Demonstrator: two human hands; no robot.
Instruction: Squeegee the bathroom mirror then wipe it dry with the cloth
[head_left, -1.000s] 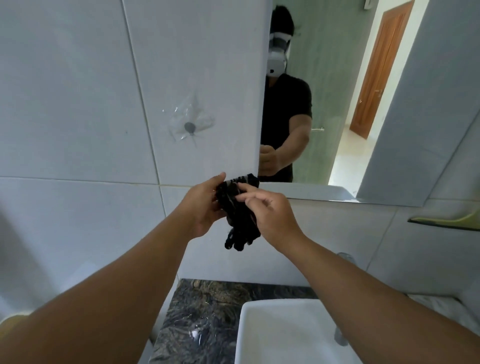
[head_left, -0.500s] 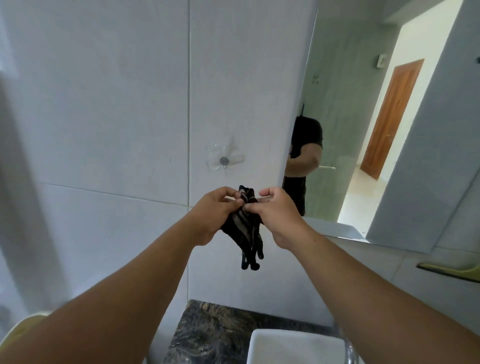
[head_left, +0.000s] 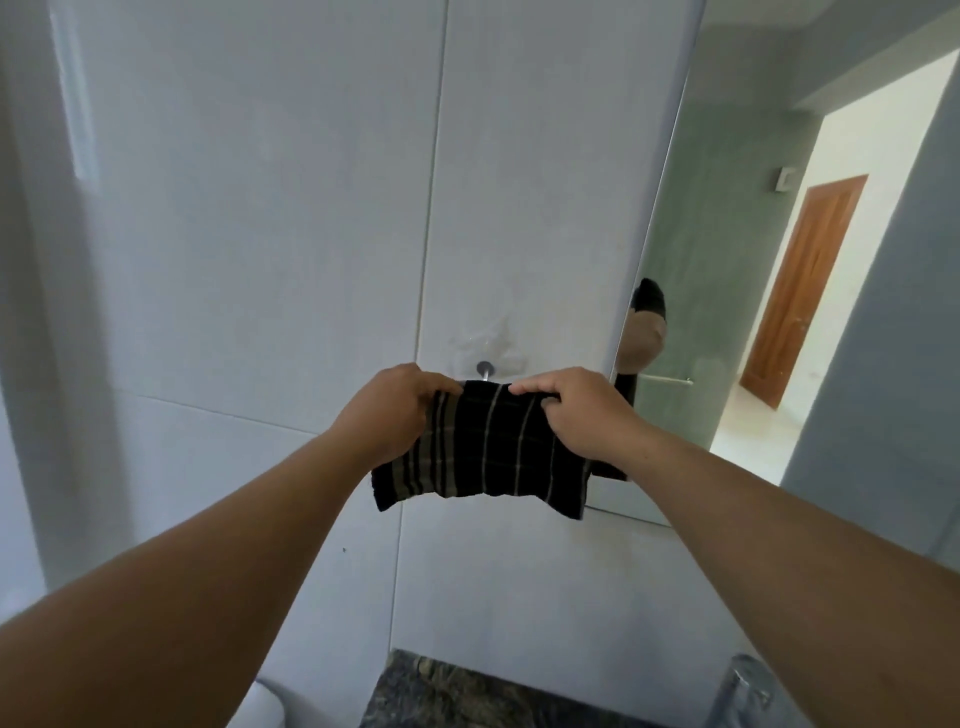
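A black cloth (head_left: 488, 447) with pale stripes hangs spread out flat in front of the white tiled wall. My left hand (head_left: 395, 410) grips its upper left corner and my right hand (head_left: 576, 410) grips its upper right corner. The cloth's top edge sits just under a small metal hook (head_left: 485, 370) stuck to the tile on a clear adhesive pad. The bathroom mirror (head_left: 779, 291) is to the right; its left edge runs just behind my right hand. No squeegee is in view.
A dark marble counter (head_left: 467, 691) lies at the bottom. A chrome tap (head_left: 740, 686) stands at the lower right. The mirror reflects a wooden door (head_left: 805, 291) and a towel rail. A white rounded object (head_left: 270, 706) shows at the bottom left.
The cloth was bunched between both hands; now it is pulled out flat and raised up to the wall hook. My view has tilted upward, so the basin has dropped out of sight.
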